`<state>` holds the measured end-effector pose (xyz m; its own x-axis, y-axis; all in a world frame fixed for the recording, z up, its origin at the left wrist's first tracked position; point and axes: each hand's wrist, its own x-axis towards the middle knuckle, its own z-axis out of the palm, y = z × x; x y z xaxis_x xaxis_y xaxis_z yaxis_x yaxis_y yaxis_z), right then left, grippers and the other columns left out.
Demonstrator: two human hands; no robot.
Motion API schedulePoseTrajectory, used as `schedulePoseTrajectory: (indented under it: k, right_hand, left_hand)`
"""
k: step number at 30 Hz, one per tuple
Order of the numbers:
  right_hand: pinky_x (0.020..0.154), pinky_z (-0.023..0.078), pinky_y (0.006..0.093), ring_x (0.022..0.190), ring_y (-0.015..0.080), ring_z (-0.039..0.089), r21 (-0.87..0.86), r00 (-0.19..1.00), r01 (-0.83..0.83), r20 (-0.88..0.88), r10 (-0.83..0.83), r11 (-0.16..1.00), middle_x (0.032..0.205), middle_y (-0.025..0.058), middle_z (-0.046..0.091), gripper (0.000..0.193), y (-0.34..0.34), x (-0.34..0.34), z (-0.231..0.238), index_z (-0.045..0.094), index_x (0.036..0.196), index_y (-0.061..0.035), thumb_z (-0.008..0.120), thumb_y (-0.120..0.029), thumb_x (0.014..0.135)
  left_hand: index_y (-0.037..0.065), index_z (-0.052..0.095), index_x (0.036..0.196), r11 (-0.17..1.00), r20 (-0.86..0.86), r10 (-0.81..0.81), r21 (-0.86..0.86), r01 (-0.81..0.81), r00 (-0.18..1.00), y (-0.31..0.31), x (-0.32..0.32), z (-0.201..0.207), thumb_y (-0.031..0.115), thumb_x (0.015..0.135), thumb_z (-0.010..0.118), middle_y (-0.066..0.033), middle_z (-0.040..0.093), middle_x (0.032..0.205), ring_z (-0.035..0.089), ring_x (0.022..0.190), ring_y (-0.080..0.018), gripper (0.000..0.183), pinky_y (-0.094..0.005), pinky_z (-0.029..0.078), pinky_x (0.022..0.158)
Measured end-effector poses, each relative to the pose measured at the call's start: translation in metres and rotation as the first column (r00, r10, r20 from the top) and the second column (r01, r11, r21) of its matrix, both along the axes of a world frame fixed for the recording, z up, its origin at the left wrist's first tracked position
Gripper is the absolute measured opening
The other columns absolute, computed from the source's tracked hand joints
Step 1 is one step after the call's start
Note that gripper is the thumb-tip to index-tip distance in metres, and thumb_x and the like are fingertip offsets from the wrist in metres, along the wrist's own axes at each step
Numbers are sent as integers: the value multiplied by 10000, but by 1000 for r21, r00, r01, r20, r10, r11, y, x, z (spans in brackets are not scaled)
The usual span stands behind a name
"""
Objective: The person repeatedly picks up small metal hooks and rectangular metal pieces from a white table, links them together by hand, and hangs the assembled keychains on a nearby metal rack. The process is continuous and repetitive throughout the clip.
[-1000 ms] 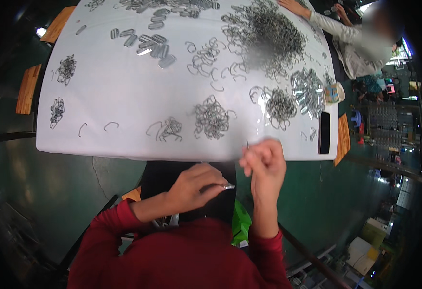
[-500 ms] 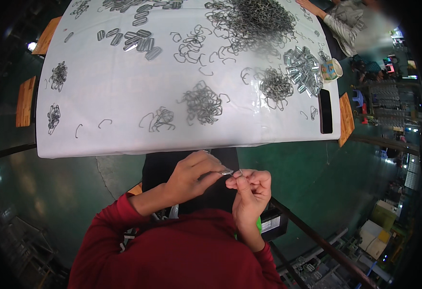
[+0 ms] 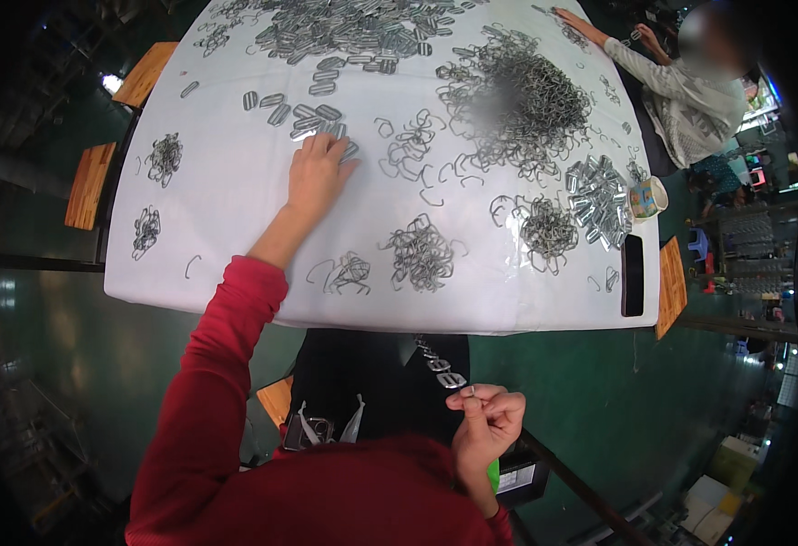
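My left hand [image 3: 317,173] reaches over the white-covered table, fingers spread onto a small cluster of oval slotted metal buckles [image 3: 319,115]. Its thumb stands apart, and the fingertips partly hide the pieces under them. Above my lap, my right hand [image 3: 490,423] pinches the end of a metal chain [image 3: 452,379]. Linked slotted pieces run from these fingers up toward the table's near edge. Something small and shiny shows at the fingertips, too small to make out. Bent wire hooks [image 3: 421,254] lie heaped near the table's front edge.
A large wire-hook heap [image 3: 540,109] and a wide buckle pile [image 3: 344,27] cover the far side. At right are shiny metal pieces [image 3: 599,202], a paper cup [image 3: 648,197] and a black phone [image 3: 633,276]. Another person's hand [image 3: 581,25] touches the far right edge.
My left hand has left my right hand and moved forward onto the buckles. The right hand stays over my lap, still pinching, and the hanging chain now shows. The view has shifted.
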<state>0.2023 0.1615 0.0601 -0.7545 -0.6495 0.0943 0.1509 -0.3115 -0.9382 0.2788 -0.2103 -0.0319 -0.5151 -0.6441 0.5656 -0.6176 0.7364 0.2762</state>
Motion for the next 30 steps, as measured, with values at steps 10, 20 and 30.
schedulePoseTrajectory:
  k: [10, 20, 30]
  right_hand:
    - [727, 618, 380, 776, 243, 687, 29, 999, -38, 14, 38, 999, 915, 218, 642, 207, -4, -1, -7, 447, 907, -12, 626, 90, 881]
    - [742, 579, 324, 782, 184, 658, 83, 999, -32, -26, 34, 996, 919, 184, 653, 220, -11, -1, -13, 463, 903, -34, 632, 104, 874]
    - [743, 578, 315, 783, 180, 657, 65, 999, -38, 35, 36, 997, 924, 184, 654, 223, -17, 5, -12, 464, 908, -36, 626, 112, 873]
  left_hand:
    - [11, 702, 922, 663, -426, -251, 579, 475, 869, 106, 2, 66, 30, 797, 739, -78, 684, 852, 627, 772, -149, 132, -286, 510, 732]
    - [28, 693, 965, 365, -621, -275, 639, 677, 734, 225, 10, 116, 47, 830, 719, -80, 695, 921, 669, 811, -202, 139, -299, 540, 704]
    - [50, 691, 969, 472, -523, -292, 649, 596, 801, 221, 18, 104, 56, 808, 720, -45, 687, 878, 647, 752, -201, 163, -309, 533, 674]
